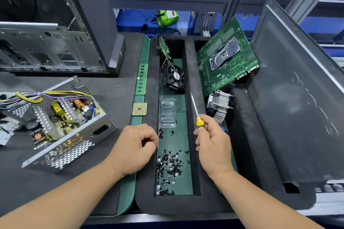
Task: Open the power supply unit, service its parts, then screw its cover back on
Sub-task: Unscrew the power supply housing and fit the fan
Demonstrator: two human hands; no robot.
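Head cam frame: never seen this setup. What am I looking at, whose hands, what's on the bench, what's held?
There is no robot here. One wide-angle camera on a person's head looks down at their two bare hands over a workbench. The right hand grips a yellow-handled screwdriver, tip pointing up and away. The left hand is curled at the edge of a foam tray; whether it pinches a screw I cannot tell. Loose screws lie in the tray's slot, with a small fan further back. On the left sits the power supply unit, cover off, wiring exposed. A motherboard leans at the right, above a heatsink.
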